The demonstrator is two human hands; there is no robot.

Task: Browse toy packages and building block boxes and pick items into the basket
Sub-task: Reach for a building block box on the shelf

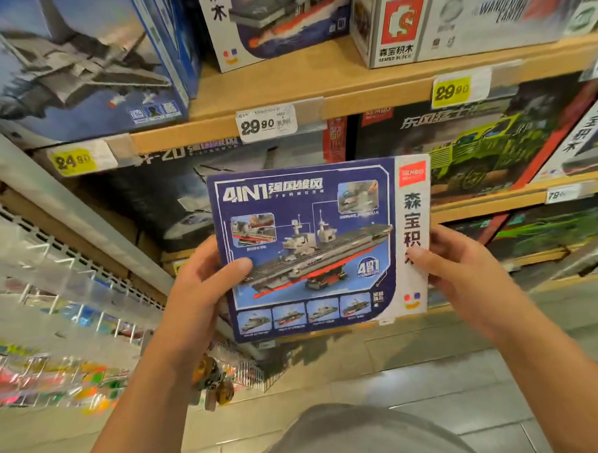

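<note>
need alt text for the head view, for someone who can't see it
Two hands, left hand and right hand, hold up a blue 4-in-1 aircraft carrier building block box by its side edges in front of wooden store shelves stacked with more block boxes and price tags.

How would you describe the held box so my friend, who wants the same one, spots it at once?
In front of the wooden toy shelves, both hands hold up one flat blue cardboard box, the left hand and right hand gripping its side edges. Unlike the shelved boxes behind, it reads 4IN1 and shows a grey aircraft carrier with a red hull.
</note>
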